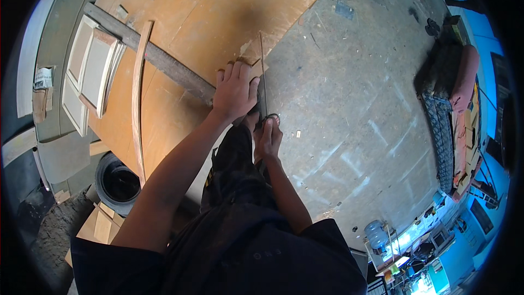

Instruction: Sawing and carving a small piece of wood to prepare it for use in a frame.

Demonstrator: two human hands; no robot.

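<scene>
My right hand [269,141] is closed around the handle end of a handsaw. The thin, straight saw blade [263,71] is seen edge-on and runs away from me. Just left of the blade, my left hand [234,90] bears down on a small light-brown piece of wood [258,68], its fingers bent over it. Most of that piece is hidden under the palm. From beneath the same hand a long grey-brown beam [164,61] stretches to the far left. My sandalled foot [252,119] shows partly between the hands.
An orange-brown wooden sheet [191,27] lies under the beam. Left stand a thin curved batten [138,98], stacked pale framed panels [87,71] and a black tyre [117,183]. A cushioned sofa [445,125] is across the concrete floor [338,104]; a blue water jug [376,235] is lower right.
</scene>
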